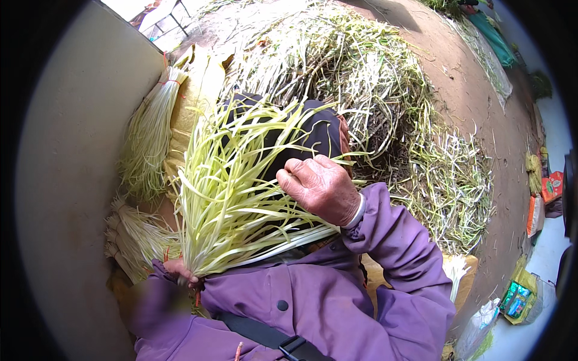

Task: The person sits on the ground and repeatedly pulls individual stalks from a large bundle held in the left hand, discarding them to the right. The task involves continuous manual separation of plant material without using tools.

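Observation:
A large bunch of pale yellow-green leafy stalks [226, 189] fans out across my lap. At its narrow lower end my left hand [183, 273] is closed around the stalks, partly hidden by the purple sleeve. My right hand [318, 187], its fingers curled, is over the right side of the bunch, beside the leaf tips; whether a leaf is pinched in it I cannot tell. A tied bundle of similar stalks [156, 122] with a red tie leans by the wall at the left. More bundles [135, 239] lie below it, close to my left hand.
A big heap of loose stalks and trimmings [384, 90] spreads over the floor ahead and to the right. The wall [81, 158] stands close on the left, next to yellow sacking [198, 85]. White stalks [456, 270] lie at my right. Bags and packets [519, 298] are at the far right.

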Tool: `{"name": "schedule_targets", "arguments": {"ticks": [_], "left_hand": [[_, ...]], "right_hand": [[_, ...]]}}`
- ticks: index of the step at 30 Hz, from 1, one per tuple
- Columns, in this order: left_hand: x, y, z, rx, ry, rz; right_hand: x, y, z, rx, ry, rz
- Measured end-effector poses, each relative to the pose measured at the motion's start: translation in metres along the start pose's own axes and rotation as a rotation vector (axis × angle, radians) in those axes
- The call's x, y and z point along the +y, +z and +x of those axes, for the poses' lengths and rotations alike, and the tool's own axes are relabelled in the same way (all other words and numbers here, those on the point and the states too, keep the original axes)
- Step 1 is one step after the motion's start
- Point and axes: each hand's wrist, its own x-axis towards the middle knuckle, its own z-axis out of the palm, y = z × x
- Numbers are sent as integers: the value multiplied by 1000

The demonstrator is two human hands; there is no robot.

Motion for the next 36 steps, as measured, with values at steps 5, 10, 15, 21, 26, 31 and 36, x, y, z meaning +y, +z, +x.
{"name": "schedule_targets", "arguments": {"ticks": [5, 10, 15, 21, 26, 31, 36], "left_hand": [[3, -6, 3, -13, -4, -10], [-3, -3, 0, -12, 10, -28], [-2, -3, 4, -22, 10, -35], [6, -4, 4, -26, -13, -27], [0, 0, 4, 0, 17, -73], [-4, -7, 4, 9, 1, -49], [-5, -12, 3, -3, 1, 12]], "right_hand": [[10, -4, -6, 79, 261, 55], [86, -78, -27, 526, 1105, 365], [102, -101, -64, 54, 1037, -507], [42, -42, -34, -90, 245, -40], [50, -31, -29, -145, 122, 3], [66, -27, -64, -96, 392, -29], [121, -56, -98, 242, 1478, 317]]}}
